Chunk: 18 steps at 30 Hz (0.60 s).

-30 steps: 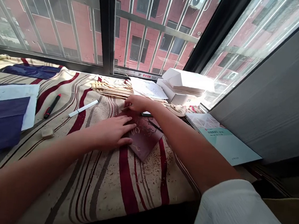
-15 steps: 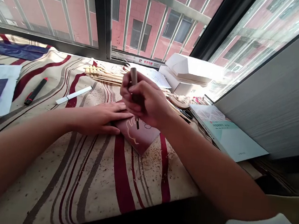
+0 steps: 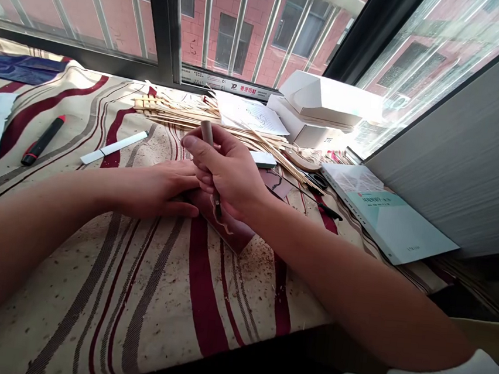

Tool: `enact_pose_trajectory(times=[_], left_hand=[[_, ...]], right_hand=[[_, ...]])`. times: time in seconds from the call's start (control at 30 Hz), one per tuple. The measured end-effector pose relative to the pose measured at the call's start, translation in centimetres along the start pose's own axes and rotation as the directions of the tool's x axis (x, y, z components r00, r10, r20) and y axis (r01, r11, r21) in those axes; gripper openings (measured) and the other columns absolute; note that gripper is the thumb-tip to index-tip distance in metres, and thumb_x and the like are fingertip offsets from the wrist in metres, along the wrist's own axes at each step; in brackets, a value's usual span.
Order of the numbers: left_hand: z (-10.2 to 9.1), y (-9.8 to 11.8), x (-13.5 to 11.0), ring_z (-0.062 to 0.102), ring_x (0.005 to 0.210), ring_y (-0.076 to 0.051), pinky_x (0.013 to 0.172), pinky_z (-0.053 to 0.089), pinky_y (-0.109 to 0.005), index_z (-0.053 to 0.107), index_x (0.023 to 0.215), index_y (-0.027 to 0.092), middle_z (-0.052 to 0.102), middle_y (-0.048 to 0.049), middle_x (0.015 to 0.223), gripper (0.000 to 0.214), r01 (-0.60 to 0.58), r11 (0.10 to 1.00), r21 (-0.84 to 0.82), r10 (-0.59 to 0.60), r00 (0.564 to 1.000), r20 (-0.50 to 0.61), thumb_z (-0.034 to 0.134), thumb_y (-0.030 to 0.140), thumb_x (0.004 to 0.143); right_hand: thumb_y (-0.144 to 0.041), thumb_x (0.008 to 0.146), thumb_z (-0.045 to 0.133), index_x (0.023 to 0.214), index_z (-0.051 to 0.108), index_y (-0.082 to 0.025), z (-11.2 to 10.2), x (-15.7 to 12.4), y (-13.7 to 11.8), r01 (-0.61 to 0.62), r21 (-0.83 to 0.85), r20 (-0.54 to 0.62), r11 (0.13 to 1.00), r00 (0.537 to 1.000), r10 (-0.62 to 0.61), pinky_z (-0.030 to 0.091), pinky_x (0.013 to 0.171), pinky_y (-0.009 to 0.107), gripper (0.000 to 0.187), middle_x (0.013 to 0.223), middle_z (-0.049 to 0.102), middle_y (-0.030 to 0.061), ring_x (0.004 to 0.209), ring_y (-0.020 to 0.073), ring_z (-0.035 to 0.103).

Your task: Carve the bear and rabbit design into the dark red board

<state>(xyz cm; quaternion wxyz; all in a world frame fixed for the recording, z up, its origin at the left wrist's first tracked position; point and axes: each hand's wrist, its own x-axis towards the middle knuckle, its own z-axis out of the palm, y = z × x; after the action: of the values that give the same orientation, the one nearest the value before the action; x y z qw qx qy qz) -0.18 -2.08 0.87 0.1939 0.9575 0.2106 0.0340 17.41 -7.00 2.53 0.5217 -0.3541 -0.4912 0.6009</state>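
Note:
My right hand (image 3: 232,170) grips the handle of a carving knife or gouge (image 3: 207,134). Its dark metal end points down at a small reddish-brown board (image 3: 239,240) and appears to meet the surface along a pale, wavy carved line (image 3: 227,227). Flat on the cloth and the board's left edge lies my left hand (image 3: 167,188), fingers stretched toward the tool. Part of the board is hidden under both hands. Small shavings (image 3: 264,265) are scattered around the board's near right corner.
Thin wooden strips (image 3: 172,112), a printed paper (image 3: 254,117) and a white box (image 3: 323,106) line the window side. A book (image 3: 392,215) and black-handled scissors (image 3: 318,182) are at right. Leftward lie a black-red marker (image 3: 44,139) and a white stick-like object (image 3: 114,147).
My right hand has shifted left and lowered, bringing the tool's end onto the carved line. My left hand stays in place. The view has tilted slightly.

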Motion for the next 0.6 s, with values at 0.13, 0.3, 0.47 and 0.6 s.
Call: enact_pose_trajectory(times=[0.13, 0.3, 0.47, 0.6], left_hand=[[0.0, 0.2, 0.1, 0.062, 0.115, -0.028, 0.115, 0.048, -0.045, 0.078, 0.119, 0.018, 0.076, -0.0104, 0.124, 0.043, 0.037, 0.999, 0.015, -0.037, 0.999, 0.004, 0.050, 0.046, 0.101], [-0.1, 0.7, 0.3, 0.062, 0.115, -0.029, 0.113, 0.051, -0.046, 0.080, 0.115, 0.016, 0.074, -0.0145, 0.125, 0.049, 0.069, 0.996, 0.059, -0.070, 0.997, 0.016, 0.048, 0.048, 0.098], [-0.1, 0.6, 0.3, 0.061, 0.113, -0.028, 0.118, 0.050, -0.048, 0.081, 0.110, 0.016, 0.076, -0.0136, 0.124, 0.046, 0.041, 0.998, 0.042, -0.041, 0.999, 0.007, 0.050, 0.047, 0.097], [-0.1, 0.6, 0.2, 0.062, 0.115, -0.029, 0.120, 0.048, -0.050, 0.082, 0.114, 0.015, 0.076, -0.0139, 0.125, 0.048, 0.033, 0.999, 0.042, -0.033, 0.999, 0.001, 0.048, 0.045, 0.097]], right_hand=[[-0.003, 0.110, 0.056, 0.089, 0.056, -0.020, 0.1, -0.2, -0.5, -0.062, -0.012, 0.045, 0.998, 0.997, 0.062, 0.033, 0.049, 0.015, 0.027, 0.067, 0.044, -0.0085, 0.056, 0.0053, 0.039], [-0.004, 0.113, 0.046, 0.091, 0.050, -0.023, 0.4, -0.4, -0.3, -0.008, -0.056, 0.075, 0.998, 0.997, 0.013, 0.038, 0.053, 0.017, 0.029, 0.066, 0.043, -0.0083, 0.058, 0.0079, 0.041], [-0.003, 0.112, 0.047, 0.092, 0.050, -0.024, 0.5, -0.4, 0.5, 0.056, -0.080, 0.069, 0.995, 0.996, -0.051, 0.037, 0.056, 0.018, 0.029, 0.066, 0.041, -0.0091, 0.061, 0.0082, 0.043], [-0.006, 0.112, 0.048, 0.092, 0.050, -0.024, 0.3, -0.2, 1.5, 0.112, -0.120, 0.077, 0.986, 0.992, -0.103, 0.037, 0.057, 0.020, 0.027, 0.069, 0.041, -0.0080, 0.063, 0.0092, 0.042]])
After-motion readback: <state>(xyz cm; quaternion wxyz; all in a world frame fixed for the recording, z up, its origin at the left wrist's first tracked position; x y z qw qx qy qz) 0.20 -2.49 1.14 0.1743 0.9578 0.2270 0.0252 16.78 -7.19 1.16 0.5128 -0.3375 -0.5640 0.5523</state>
